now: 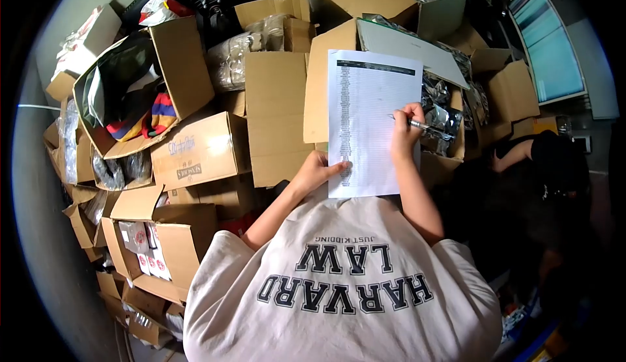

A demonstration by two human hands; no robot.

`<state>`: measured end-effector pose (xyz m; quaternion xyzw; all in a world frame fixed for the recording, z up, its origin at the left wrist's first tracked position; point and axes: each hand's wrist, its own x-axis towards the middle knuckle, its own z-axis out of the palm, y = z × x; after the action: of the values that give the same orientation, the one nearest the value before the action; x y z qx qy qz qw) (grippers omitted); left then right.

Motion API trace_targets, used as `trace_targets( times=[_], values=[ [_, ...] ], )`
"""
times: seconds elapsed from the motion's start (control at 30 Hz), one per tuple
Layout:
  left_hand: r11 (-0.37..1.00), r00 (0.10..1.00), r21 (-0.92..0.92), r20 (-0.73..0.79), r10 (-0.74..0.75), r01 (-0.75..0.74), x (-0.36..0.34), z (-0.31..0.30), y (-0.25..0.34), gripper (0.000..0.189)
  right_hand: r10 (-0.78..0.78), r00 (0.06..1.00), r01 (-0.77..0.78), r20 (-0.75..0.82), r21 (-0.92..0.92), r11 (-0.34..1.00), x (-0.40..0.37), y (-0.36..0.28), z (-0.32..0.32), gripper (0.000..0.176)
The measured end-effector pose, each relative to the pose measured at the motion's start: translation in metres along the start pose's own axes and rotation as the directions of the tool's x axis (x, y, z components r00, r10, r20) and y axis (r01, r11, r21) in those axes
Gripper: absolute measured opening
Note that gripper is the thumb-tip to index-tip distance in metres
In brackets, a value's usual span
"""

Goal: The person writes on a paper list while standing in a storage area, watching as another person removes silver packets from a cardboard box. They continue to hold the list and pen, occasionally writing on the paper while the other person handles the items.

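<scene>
A white printed sheet [372, 127] with a dark header row and a narrow column of small text down its left side is held up in front of my chest. My left hand [321, 172] grips its lower left edge, thumb on top of the print. In my right hand [407, 130] is a pen [418, 125], its tip pointing left over the middle of the sheet. Behind the sheet stands an open cardboard box [319, 95] with shiny dark packets [438, 111] inside. A grey-white board [411, 46] lies across that box's top.
Cardboard boxes crowd the left, including one with dark bags and striped fabric [156, 114] and a closed one [195, 152]. A lower open box [179, 248] holds white packs. At right, a person in black [548, 166] reaches an arm in, below a lit monitor [546, 43].
</scene>
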<state>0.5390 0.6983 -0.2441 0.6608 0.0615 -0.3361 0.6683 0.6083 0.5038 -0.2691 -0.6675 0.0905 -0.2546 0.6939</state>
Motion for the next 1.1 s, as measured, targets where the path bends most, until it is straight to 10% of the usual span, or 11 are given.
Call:
trace_targets(
  times=[1.1],
  values=[
    [0.992, 0.98, 0.069, -0.162, 0.111, -0.101, 0.026, -0.011, 0.006, 0.028, -0.023, 0.999, 0.023, -0.027, 0.004, 1.0, -0.002, -0.001, -0.003, 0.016]
  ],
)
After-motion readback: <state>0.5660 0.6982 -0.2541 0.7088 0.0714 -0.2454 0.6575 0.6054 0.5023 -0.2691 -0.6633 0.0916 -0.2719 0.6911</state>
